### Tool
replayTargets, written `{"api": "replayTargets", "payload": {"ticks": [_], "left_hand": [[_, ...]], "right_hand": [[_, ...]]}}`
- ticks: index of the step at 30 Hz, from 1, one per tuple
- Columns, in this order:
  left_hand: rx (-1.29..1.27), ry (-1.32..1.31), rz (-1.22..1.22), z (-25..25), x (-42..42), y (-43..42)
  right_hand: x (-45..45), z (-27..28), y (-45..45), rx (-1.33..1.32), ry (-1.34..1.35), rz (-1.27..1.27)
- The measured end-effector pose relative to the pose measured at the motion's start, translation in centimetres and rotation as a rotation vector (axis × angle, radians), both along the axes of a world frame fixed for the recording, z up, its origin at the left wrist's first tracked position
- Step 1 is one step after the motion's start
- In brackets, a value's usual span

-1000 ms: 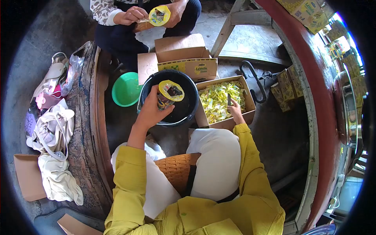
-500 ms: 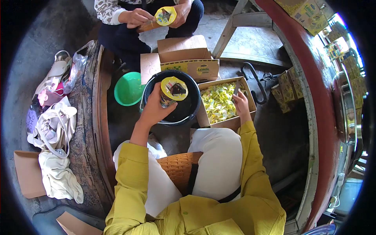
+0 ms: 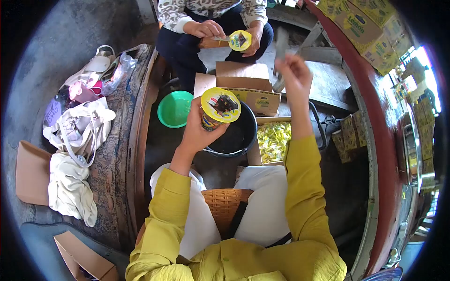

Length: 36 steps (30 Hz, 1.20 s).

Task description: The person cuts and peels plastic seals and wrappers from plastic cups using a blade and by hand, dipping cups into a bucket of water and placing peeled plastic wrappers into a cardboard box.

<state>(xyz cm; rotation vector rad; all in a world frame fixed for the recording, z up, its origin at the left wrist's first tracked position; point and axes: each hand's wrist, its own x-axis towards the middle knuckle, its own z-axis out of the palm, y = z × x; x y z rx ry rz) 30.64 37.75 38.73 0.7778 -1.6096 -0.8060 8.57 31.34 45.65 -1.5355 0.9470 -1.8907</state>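
My left hand is wrapped round a cup with a yellow printed lid and dark patterned sides, held up and tilted toward me above the black bucket. My right hand is raised at the right with its fingers closed round a flat, grey knife-like blade that points upward and is blurred. Below it stands an open cardboard box of small yellow-green wrapped packets, partly hidden by my right forearm.
Opposite me a person's hands hold a similar yellow-lidded cup. A green basin stands left of the bucket, an open carton behind it. Bags lie on the left bench. Lemon cartons are stacked at upper right.
My right hand has lifted up and away from the packet box with the blade. The cup in my left hand is nearer to me. The view has shifted.
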Motion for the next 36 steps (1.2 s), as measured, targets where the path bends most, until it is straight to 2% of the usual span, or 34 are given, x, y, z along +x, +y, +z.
{"api": "replayTargets", "payload": {"ticks": [1, 4, 7, 8, 10, 11, 12, 14, 18, 24, 27, 36], "left_hand": [[-0.014, 0.015, 0.006, -0.1, 0.2, 0.0], [-0.030, 0.060, 0.007, -0.5, 0.3, 0.3], [-0.041, 0.104, -0.008, -0.6, 0.6, 0.2], [-0.050, 0.102, -0.011, -0.6, 0.6, 0.2], [-0.061, 0.088, -0.003, -0.7, 0.7, 0.5], [-0.066, 0.071, 0.009, -0.5, 0.9, 0.6], [-0.070, 0.053, 0.022, -0.4, 1.1, 0.7], [-0.087, 0.016, 0.060, -0.1, 1.7, 1.0], [-0.131, -0.008, 0.122, 0.3, 2.8, 1.6], [-0.163, -0.073, 0.140, 0.5, 2.7, 1.7], [-0.098, -0.043, 0.095, 0.7, 2.6, 1.9], [-0.211, -0.151, 0.147, 1.4, 2.2, 2.3]], "right_hand": [[0.7, 1.3, -1.2, -0.056, -0.074, -0.070], [0.7, 4.0, -4.8, -0.116, -0.034, -0.184], [0.7, 5.0, -1.8, -0.034, 0.300, -0.136], [1.0, 4.8, 0.3, -0.111, 0.517, -0.285], [2.2, 3.8, 4.8, -0.166, 0.671, -0.383], [2.8, 2.6, 6.2, -0.184, 0.631, -0.398], [3.0, 1.4, 7.1, -0.294, 0.711, -0.415], [3.5, -0.2, 7.9, -0.316, 0.799, -0.377], [3.7, -0.5, 8.6, -0.398, 0.993, -0.326], [4.3, -0.9, 8.7, -0.583, 1.076, -0.316], [4.1, -0.9, 8.8, -0.579, 1.123, -0.304], [4.1, -0.2, 9.7, -0.573, 1.111, -0.223]]}}
